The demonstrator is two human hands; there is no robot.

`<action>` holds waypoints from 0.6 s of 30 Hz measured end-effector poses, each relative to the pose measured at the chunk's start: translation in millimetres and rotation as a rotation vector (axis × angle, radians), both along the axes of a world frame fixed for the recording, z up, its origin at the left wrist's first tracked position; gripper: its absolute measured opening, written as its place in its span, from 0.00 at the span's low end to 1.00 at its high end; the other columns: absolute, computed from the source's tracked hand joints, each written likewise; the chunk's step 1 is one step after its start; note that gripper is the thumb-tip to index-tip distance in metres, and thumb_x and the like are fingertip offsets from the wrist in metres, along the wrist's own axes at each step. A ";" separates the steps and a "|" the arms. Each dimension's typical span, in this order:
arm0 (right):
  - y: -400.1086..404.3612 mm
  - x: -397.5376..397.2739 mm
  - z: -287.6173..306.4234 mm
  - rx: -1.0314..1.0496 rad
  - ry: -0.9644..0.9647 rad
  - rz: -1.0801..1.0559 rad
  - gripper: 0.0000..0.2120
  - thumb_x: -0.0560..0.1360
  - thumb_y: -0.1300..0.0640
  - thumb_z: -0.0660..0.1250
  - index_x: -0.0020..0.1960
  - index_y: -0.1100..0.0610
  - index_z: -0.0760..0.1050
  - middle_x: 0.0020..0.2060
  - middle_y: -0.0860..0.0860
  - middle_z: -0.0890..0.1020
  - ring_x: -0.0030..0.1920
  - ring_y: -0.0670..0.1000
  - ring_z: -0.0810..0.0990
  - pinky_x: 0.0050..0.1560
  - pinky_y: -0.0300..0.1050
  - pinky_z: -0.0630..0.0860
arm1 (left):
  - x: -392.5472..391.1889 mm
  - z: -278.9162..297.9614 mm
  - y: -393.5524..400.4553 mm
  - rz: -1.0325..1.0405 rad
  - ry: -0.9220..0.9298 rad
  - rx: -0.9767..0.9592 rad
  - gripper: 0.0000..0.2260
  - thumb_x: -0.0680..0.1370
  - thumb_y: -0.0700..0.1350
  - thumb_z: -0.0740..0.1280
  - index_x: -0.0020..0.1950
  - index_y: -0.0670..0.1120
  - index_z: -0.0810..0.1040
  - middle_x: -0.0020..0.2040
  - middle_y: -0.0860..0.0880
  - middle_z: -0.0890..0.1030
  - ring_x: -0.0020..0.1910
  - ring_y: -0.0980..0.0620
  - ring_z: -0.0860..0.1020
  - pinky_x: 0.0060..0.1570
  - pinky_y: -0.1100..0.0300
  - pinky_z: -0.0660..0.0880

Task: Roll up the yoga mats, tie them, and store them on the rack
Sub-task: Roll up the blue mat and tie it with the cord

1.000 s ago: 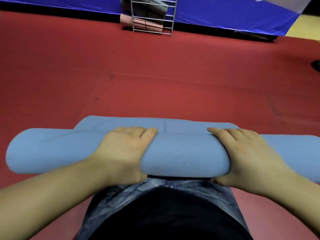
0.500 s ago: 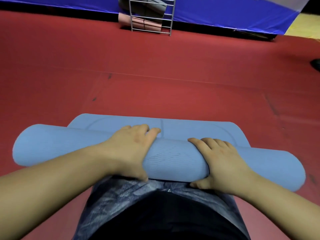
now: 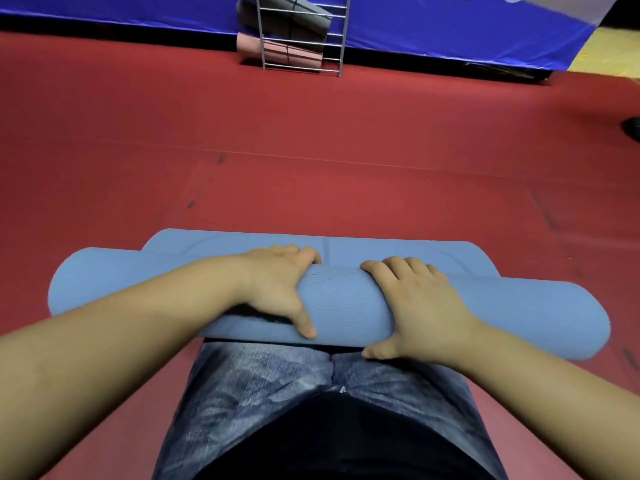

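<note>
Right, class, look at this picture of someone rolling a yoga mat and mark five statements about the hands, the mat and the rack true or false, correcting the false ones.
1. Both hands are on the blue mat. True: the left hand and right hand curl over the roll.
2. The mat is fully rolled. False: a flat strip still lies on the red floor beyond the roll.
3. A strap is tied round the roll. False: none shows.
4. The metal rack at the far edge holds rolled mats. True: a grey one above a pink one.
5. The floor is green. False: it is red.
</note>
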State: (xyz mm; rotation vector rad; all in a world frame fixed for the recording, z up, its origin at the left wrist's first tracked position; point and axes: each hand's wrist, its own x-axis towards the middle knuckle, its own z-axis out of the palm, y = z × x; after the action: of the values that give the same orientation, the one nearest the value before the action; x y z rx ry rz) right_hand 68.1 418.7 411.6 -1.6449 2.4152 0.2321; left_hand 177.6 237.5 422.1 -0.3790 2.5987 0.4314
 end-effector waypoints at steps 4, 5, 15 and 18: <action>-9.0 -16.1 0.5 0.018 -0.099 -0.015 0.49 0.58 0.30 0.71 0.72 0.47 0.56 0.62 0.47 0.68 0.62 0.52 0.67 0.63 0.51 0.65 | 10.0 3.6 12.7 -0.138 0.141 -0.291 0.44 0.67 0.68 0.67 0.74 0.48 0.53 0.68 0.48 0.60 0.68 0.47 0.59 0.69 0.53 0.57; -11.8 -19.9 2.7 0.029 -0.138 -0.022 0.49 0.58 0.30 0.72 0.71 0.46 0.57 0.61 0.47 0.68 0.62 0.52 0.67 0.63 0.51 0.65 | 14.1 0.6 19.1 -0.160 0.166 -0.329 0.45 0.67 0.70 0.66 0.74 0.47 0.51 0.67 0.47 0.59 0.68 0.47 0.59 0.69 0.52 0.56; -10.3 -12.4 16.0 -0.010 0.028 0.004 0.55 0.60 0.27 0.67 0.77 0.48 0.47 0.68 0.50 0.62 0.67 0.54 0.63 0.68 0.52 0.61 | -2.0 -7.3 1.8 -0.090 0.151 -0.195 0.44 0.66 0.63 0.72 0.73 0.49 0.53 0.67 0.48 0.61 0.66 0.48 0.61 0.68 0.53 0.59; -13.8 -7.7 4.8 0.048 0.079 0.005 0.58 0.60 0.28 0.69 0.77 0.50 0.42 0.70 0.53 0.59 0.69 0.56 0.60 0.69 0.56 0.58 | -12.7 -4.1 -6.7 -0.052 0.111 -0.120 0.44 0.65 0.61 0.74 0.73 0.50 0.56 0.66 0.49 0.63 0.66 0.48 0.63 0.66 0.55 0.61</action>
State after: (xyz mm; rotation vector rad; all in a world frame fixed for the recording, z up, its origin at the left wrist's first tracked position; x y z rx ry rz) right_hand 60.4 404.9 416.4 -1.6516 2.4426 0.3597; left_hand 164.9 230.8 418.0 -0.3359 2.7437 0.2873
